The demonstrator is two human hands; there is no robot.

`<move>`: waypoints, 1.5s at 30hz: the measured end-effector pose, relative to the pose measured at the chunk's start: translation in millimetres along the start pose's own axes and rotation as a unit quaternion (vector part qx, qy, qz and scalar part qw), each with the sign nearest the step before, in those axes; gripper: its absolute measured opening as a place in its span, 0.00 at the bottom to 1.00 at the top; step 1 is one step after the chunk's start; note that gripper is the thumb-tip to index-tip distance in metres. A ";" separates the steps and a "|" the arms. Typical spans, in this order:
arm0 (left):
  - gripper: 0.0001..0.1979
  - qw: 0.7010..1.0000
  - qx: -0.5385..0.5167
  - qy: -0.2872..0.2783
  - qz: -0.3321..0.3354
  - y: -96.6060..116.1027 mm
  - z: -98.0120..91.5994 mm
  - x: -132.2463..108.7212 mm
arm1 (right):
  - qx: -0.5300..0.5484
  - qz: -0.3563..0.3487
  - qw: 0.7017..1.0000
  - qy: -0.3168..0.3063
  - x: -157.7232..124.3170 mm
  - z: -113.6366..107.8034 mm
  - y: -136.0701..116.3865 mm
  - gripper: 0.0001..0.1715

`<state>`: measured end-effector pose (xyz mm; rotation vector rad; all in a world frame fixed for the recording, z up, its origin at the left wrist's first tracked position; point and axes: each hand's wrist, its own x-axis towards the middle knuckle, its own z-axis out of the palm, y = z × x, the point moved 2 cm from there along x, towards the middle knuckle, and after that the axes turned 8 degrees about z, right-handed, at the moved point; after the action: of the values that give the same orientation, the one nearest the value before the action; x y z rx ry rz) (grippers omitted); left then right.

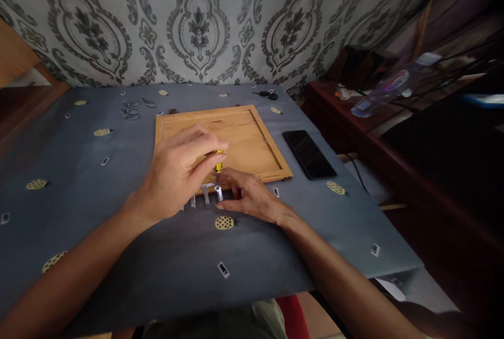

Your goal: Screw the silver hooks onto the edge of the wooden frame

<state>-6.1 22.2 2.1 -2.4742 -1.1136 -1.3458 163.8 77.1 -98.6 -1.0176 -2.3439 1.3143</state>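
Note:
A wooden frame (252, 134) lies flat on the blue-grey tablecloth (118, 234). My left hand (177, 171) is curled round a yellow-handled screwdriver (219, 163), held upright at the frame's near edge. My right hand (248, 194) rests on the cloth beside it, fingertips pressed on a small metal bracket (218, 192) at that edge. Several more small metal pieces (199, 198) lie in a row just left of it, partly hidden under my left hand.
A black phone (309, 154) lies right of the frame. Loose metal hooks (132, 108) and a key (268, 94) sit near the wall. A dark wooden side table (354, 118) with a plastic bottle (384, 92) stands at the right, past the table edge.

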 end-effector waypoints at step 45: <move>0.04 0.999 0.026 0.001 -0.022 3.3 2.2 -2.7 | -0.016 -0.002 1.000 0.000 -0.6 -0.7 -2.1 0.26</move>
<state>-3.4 19.3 -0.5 -2.4259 -1.1935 -1.3126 163.6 76.4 -96.4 -1.0233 -2.3725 1.2786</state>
